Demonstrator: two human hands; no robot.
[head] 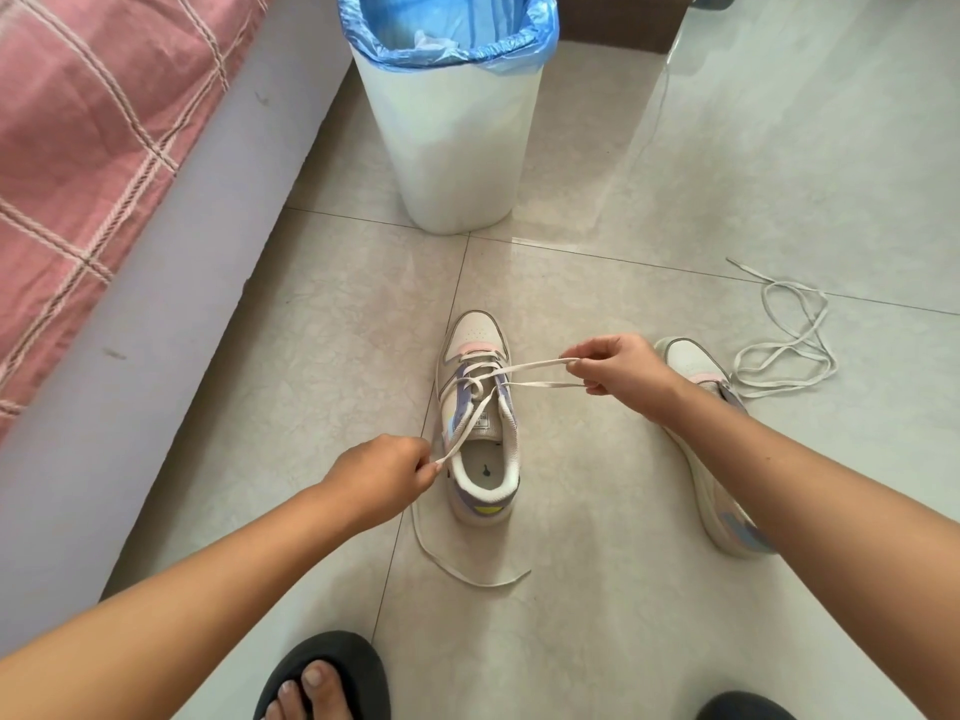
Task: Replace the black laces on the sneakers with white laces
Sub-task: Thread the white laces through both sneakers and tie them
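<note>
Black slipper at the near edge, cut off by the frame; left hand pinches one end of the white lace, slack trailing on the tile; right hand curled round a loop of it; sneaker between them, toe pointing away; second sneaker partly hidden behind the right forearm; loose lace beyond; bin farthest, contents unclear.

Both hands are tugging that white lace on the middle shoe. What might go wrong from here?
The left hand and right hand pull the white lace sideways, so the unweighted sneaker may tip or slide. The lace's loose tail trails near the sandaled foot and could be stepped on.
</note>
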